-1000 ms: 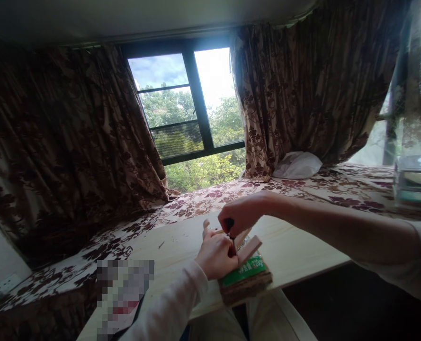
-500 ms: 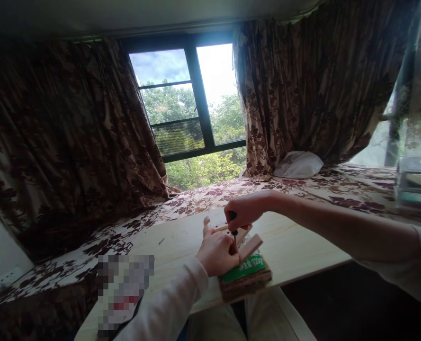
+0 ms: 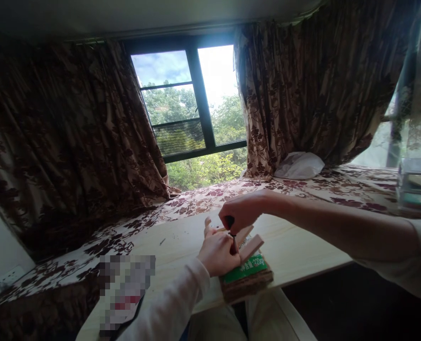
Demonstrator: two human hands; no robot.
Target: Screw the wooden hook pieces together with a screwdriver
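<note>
My right hand [image 3: 239, 210] is closed round the dark handle of a screwdriver [image 3: 233, 234], which stands upright with its shaft pointing down. Beneath it my left hand [image 3: 219, 253] grips a pale wooden piece [image 3: 252, 249], fingers wrapped at the foot of the shaft. The screwdriver's tip is hidden by the left fingers. Under the wood lies a brown block with a green and white label [image 3: 246, 271], near the front edge of the table. Another light wooden part [image 3: 208, 222] shows just beyond the left hand.
The pale table [image 3: 302, 246] holds a pixelated flat item [image 3: 127, 293] at left and a small dark bit [image 3: 162, 241]. Behind it are flowered cloth [image 3: 203, 199], a white bag [image 3: 300, 165] and a clear box [image 3: 418, 184] at far right.
My right hand has shifted slightly left and turned about the screwdriver handle. My left hand keeps its grip on the wood.
</note>
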